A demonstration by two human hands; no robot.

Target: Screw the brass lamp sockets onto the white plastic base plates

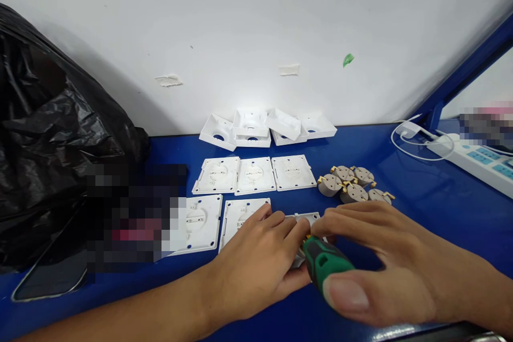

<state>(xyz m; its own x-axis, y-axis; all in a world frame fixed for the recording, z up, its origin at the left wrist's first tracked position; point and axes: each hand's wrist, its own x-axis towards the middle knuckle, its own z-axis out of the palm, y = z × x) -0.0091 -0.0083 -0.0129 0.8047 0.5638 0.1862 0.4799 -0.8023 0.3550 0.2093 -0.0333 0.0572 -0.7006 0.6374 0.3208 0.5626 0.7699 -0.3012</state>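
My right hand [404, 262] is closed around the green and black handle of a screwdriver [329, 263]. The tool leans toward my left hand [258, 254], and its tip is hidden by my fingers. A white square plate [316, 216] lies under both hands, mostly covered; the left hand grips it with curled fingers and the thumb at its near side. Something yellow, perhaps a brass terminal, shows by the screwdriver's front end. Just left of that, another white plate [232, 214] is partly behind my left hand.
White plates [254, 173] lie in rows on the blue table [360, 144]. White open boxes [250, 123] sit by the wall. Several grey round parts with brass tabs [355, 192] are at right, near a power strip [481, 157]. A black plastic bag [60, 117] and a phone [50, 272] are left.
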